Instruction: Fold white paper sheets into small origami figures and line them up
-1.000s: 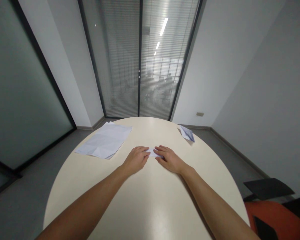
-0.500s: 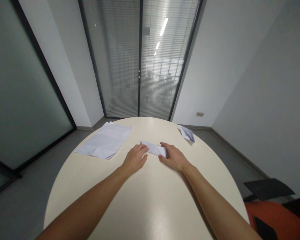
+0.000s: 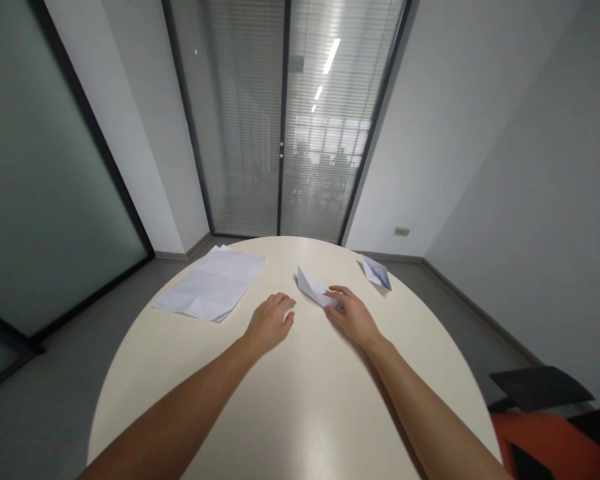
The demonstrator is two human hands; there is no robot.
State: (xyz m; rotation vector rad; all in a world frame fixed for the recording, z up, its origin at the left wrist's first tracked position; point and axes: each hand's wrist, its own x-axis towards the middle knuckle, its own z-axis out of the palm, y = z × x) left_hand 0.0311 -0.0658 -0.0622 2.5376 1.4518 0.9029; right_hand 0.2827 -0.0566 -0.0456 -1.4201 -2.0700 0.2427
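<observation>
A narrow folded sheet of white paper lies slantwise near the middle of the round table, its far left tip standing up. Its near right end is between the thumb and fingers of my right hand. My left hand is apart from the paper, to its left, with its fingers bent and a gap between thumb and forefinger. Nothing shows in the left hand.
Loose white sheets overlap at the table's far left. A folded paper piece stands near the far right edge. A red chair with a black armrest is at the lower right.
The folded paper has turned from lying across between both hands to slanting away, its left end swung farther off and lifted. My left hand has let go of it; my right keeps hold.
</observation>
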